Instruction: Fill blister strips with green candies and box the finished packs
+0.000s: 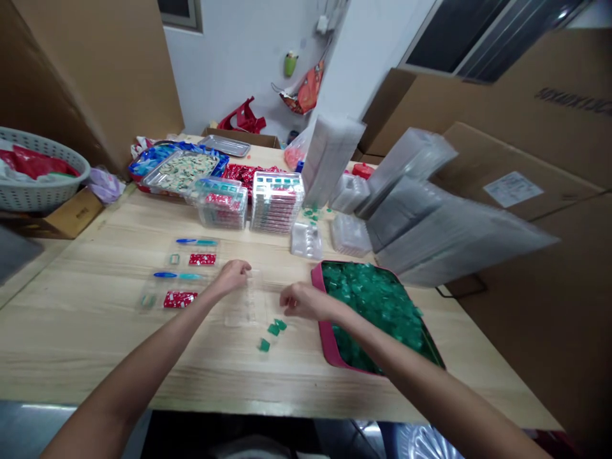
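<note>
My left hand (233, 277) has its fingers pinched together at the far edge of a clear plastic blister tray (246, 306), which lies on the table. My right hand (303, 301) is just beyond the tray's right side, fingers curled downward; whatever they may hold is hidden. Several small green pieces (273, 329) lie loose below it. To the right, a pink-rimmed tin (329, 347) is heaped with green pieces (370, 306). On the left lie two clear trays, each with a blue brush-like stick (165, 275) and a red patterned packet (202, 259).
Stacked filled trays (277, 201) stand at the back, beside a metal tray of small pale pieces (179, 171). Clear plastic sheets (430, 223) and small empty trays (350, 234) stand behind the tin. Cardboard boxes (526, 159) wall the right side; a perforated basket (43, 185) sits far left.
</note>
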The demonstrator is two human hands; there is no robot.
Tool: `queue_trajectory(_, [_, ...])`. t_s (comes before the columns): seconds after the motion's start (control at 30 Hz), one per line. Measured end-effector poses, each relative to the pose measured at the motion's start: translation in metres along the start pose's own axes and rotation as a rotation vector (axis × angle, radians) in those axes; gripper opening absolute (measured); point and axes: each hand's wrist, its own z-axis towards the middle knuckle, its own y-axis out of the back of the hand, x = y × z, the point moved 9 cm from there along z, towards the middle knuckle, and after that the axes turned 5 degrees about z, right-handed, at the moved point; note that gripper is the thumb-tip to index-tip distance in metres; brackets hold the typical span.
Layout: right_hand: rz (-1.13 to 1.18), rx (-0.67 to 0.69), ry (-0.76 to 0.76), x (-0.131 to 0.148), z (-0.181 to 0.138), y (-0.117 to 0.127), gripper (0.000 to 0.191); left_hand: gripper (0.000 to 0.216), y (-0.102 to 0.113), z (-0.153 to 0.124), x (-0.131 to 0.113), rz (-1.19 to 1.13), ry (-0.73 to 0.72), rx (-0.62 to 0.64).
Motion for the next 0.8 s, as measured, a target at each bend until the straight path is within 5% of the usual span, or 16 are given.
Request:
queue_trajectory(0.1, [0.013, -0.012, 0.000, -0.002, -0.018, -0.030, 0.017, 0.036, 0.012, -0.011, -0.005, -0.075, 0.024, -0.091])
queue_trajectory(0.23, [0.122, -0.016, -0.013, -0.010, -0.021, -0.037, 0.017, 0.024, 0.017, -0.030, -0.020, -0.253, 0.010, -0.155])
queue_trajectory(0.5, [0.638, -0.025, -0.106, -0.018, -0.007, -0.021, 0.022, 0.022, -0.012, -0.073, -0.070, -0.796, -0.086, 0.087])
queue_trajectory(0.63, [0.837, -0.069, -0.125, -0.012, 0.002, -0.021, 0.026, 0.026, -0.011, -0.079, -0.066, -1.093, -0.007, 0.052])
queue_trajectory(0.8, [1.015, -0.065, -0.089, 0.005, 0.022, -0.025, 0.023, 0.027, 0.005, -0.070, -0.049, -1.126, 0.043, -0.045])
